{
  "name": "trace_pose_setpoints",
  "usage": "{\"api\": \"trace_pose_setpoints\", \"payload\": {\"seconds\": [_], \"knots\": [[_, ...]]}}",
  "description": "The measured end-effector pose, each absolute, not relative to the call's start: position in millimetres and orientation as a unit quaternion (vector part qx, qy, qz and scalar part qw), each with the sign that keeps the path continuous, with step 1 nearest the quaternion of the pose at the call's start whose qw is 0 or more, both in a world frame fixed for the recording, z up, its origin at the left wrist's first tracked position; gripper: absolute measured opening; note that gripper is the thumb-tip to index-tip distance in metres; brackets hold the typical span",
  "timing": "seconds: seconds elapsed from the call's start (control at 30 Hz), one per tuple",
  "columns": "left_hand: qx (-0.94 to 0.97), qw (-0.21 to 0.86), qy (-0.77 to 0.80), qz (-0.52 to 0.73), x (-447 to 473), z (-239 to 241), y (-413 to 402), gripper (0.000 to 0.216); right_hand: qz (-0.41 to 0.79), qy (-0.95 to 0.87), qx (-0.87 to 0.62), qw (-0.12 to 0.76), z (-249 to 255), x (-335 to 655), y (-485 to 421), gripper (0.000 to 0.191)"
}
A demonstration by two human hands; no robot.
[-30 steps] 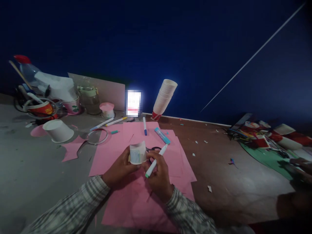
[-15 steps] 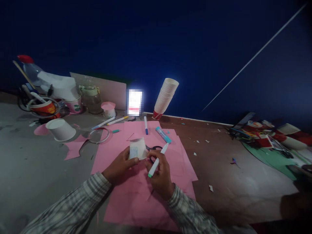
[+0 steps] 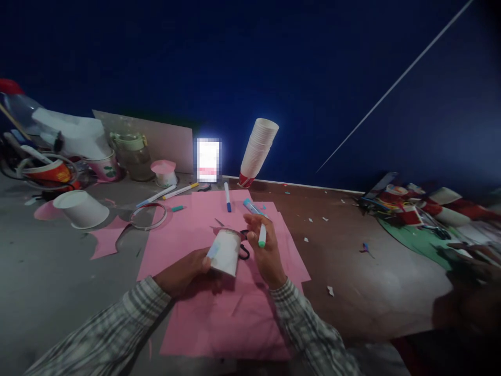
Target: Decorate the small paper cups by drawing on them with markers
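My left hand (image 3: 195,267) grips a white paper cup (image 3: 227,253) with a pale blue patch on its side, held tilted over pink paper (image 3: 188,324). To the right, my right hand (image 3: 268,250) is closed around a white marker (image 3: 262,235) with a green end; part of the marker is hidden by the fingers. Black-handled scissors (image 3: 245,252) lie on the pink paper behind the cup, partly covered by it. A light blue tube-shaped item (image 3: 252,206) lies just beyond my right hand.
A leaning stack of paper cups (image 3: 259,149) stands against the wall. Markers (image 3: 227,197), a tape ring (image 3: 148,223) and an overturned cup (image 3: 82,209) lie leftward. Cups and tools crowd a green sheet (image 3: 410,243) at right; paper scraps dot the table.
My left hand has turned the cup and lowered it slightly, so more of its side shows. My right hand has moved away from the cup, up and rightward, with the marker.
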State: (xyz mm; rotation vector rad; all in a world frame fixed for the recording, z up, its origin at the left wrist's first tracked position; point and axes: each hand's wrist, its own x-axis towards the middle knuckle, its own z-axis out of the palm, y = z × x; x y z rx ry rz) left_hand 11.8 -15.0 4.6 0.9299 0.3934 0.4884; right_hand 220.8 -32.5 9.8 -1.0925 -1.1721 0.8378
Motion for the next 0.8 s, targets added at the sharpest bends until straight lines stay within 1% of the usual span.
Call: {"api": "trace_pose_setpoints", "payload": {"seconds": [0.1, 0.17, 0.27, 0.37, 0.43, 0.6, 0.8], "knots": [[0.467, 0.842, 0.167, 0.214, 11.3, 7.1, -15.1, 0.068, 0.515, -0.452, -0.4, 0.609, 6.0, 219.8, -30.1, 0.049], [0.483, 0.837, 0.153, 0.208, 11.5, 6.3, -15.5, 0.069, 0.569, -0.433, -0.354, 0.603, 5.2, 216.2, -31.6, 0.057], [0.487, 0.839, 0.139, 0.202, 13.1, 3.2, -17.1, 0.071, 0.604, -0.433, -0.321, 0.586, 8.1, 210.5, -36.6, 0.07], [0.475, 0.845, 0.139, 0.205, 15.1, 0.7, -19.2, 0.072, 0.6, -0.445, -0.328, 0.578, 12.0, 207.2, -40.7, 0.077], [0.465, 0.848, 0.145, 0.209, 16.0, 0.2, -20.2, 0.071, 0.594, -0.441, -0.337, 0.583, 13.2, 206.2, -41.7, 0.076], [0.441, 0.856, 0.158, 0.22, 16.9, -0.3, -20.1, 0.066, 0.6, -0.402, -0.361, 0.59, 14.5, 204.4, -41.5, 0.064], [0.427, 0.858, 0.167, 0.23, 17.0, -4.0, -20.0, 0.063, 0.602, -0.397, -0.367, 0.588, 15.9, 201.3, -44.3, 0.056]]}}
